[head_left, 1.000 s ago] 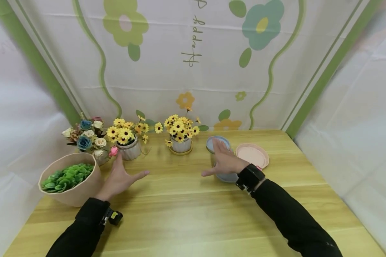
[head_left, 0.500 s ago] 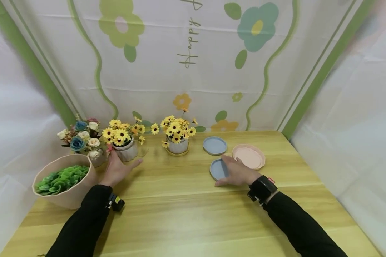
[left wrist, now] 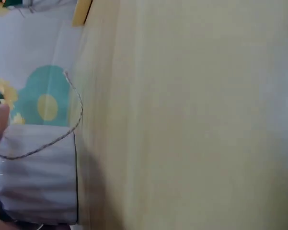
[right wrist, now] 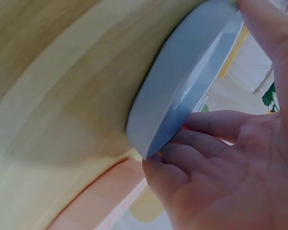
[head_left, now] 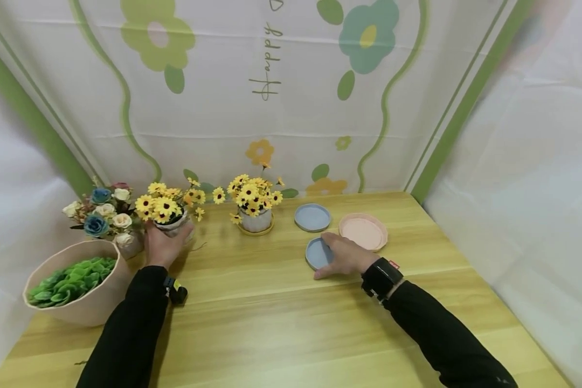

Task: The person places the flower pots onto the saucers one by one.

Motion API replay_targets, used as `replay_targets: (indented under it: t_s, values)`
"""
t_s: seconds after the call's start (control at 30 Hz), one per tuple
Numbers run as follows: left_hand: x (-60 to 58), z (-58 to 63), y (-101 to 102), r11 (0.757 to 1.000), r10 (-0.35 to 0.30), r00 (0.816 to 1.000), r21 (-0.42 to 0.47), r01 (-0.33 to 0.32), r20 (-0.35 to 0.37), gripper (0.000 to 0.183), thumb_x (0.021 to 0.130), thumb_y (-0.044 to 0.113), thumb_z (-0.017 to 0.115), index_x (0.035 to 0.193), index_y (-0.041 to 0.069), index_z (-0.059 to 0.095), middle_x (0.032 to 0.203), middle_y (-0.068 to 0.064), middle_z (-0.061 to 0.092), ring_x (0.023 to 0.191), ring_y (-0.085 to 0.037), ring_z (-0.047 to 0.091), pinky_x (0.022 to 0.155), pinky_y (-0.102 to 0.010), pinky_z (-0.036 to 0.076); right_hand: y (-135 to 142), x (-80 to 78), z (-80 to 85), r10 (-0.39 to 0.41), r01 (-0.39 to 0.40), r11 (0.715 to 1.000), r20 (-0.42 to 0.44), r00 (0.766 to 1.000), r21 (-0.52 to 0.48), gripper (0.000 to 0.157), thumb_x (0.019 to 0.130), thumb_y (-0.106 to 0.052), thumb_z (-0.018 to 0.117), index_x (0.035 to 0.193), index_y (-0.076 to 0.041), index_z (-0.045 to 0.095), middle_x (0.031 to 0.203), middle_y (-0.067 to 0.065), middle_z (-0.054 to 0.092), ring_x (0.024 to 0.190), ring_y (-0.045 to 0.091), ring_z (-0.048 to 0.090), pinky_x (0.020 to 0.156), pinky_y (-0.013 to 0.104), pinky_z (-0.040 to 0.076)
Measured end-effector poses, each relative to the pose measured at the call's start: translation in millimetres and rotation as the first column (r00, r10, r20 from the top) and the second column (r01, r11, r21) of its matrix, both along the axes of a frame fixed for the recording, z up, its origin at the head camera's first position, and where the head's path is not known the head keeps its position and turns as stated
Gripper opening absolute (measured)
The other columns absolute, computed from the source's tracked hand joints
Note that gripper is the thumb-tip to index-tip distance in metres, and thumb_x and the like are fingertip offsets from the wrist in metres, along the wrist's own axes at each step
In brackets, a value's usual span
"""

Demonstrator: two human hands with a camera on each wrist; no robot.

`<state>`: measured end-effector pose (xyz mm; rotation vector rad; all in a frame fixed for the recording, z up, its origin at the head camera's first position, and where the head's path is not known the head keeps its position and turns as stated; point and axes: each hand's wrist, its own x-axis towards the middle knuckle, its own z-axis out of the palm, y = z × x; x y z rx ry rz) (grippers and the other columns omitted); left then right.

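- Head view: the left hand [head_left: 165, 248] is curled round the grey-white flowerpot [head_left: 178, 228], below its yellow daisies [head_left: 164, 205], on the tabletop's [head_left: 271, 318] left side. Whether the base is raised is hard to tell.
- There too, the right hand [head_left: 345, 256] holds the near blue saucer [head_left: 317, 254], just beside the pink saucer [head_left: 364, 231] and in front of the far blue saucer [head_left: 312, 216].
- Left wrist view: a finger and what seems to be the thumb lie on opposite sides of the flowerpot, with a loose twine [left wrist: 43, 145] trailing from it. The ridged wall looks stiff and should give good grip; the body is a better hold than the blooms, which would probably bend.
- Right wrist view: thumb and fingers span the near blue saucer's rim. It looks light, rigid and smooth, perhaps slippery, so opposite edges suit best.
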<state>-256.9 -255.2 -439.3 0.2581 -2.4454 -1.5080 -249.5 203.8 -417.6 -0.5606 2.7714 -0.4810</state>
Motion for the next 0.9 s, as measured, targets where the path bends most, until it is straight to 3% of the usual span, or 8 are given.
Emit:
replay_targets:
  t_s: [0.13, 0.23, 0.9]
  values:
    - [-5.5, 1.9, -5.3, 0.998, 0.047, 0.999, -0.042, -0.048, -0.006, 0.102, 0.101, 0.034, 0.072, 0.17, 0.01, 0.001, 0.172, -0.029, 0.02, 0.159, -0.049, 0.023, 0.133, -0.061, 0.022, -2.7, 0.4, 1.9, 0.004, -0.004, 1.0, 0.006, 1.0, 0.005, 0.123, 0.079, -0.062, 0.087, 0.165, 0.001, 0.027, 0.17, 0.022, 0.035, 0.146, 0.037, 0.047, 0.118, 0.052, 0.047]
    - [-9.3, 3.1, -8.4, 0.997, 0.047, 0.999, -0.062, -0.047, -0.007, 0.099, 0.1, 0.033, 0.073, 0.169, 0.009, 0.006, 0.169, -0.031, 0.025, 0.157, -0.051, 0.026, 0.131, -0.063, 0.025, -3.6, 0.5, 3.8, 0.002, -0.002, 1.0, 0.006, 1.0, 0.008, 0.124, 0.079, -0.062, 0.088, 0.166, 0.001, 0.026, 0.172, 0.023, 0.031, 0.152, 0.038, 0.042, 0.123, 0.053, 0.044]
    - [-3.4, 4.5, -8.0, 0.997, 0.016, 0.998, -0.077, -0.011, 0.066, 0.1, 0.103, 0.036, 0.069, 0.169, 0.008, 0.0, 0.171, -0.034, 0.018, 0.158, -0.054, 0.02, 0.13, -0.066, 0.023, -3.1, 5.8, -0.3, -0.019, 0.02, 0.999, 0.025, 1.0, -0.04, 0.124, 0.078, -0.063, 0.088, 0.166, 0.0, 0.027, 0.172, 0.02, 0.032, 0.151, 0.036, 0.043, 0.122, 0.053, 0.044]
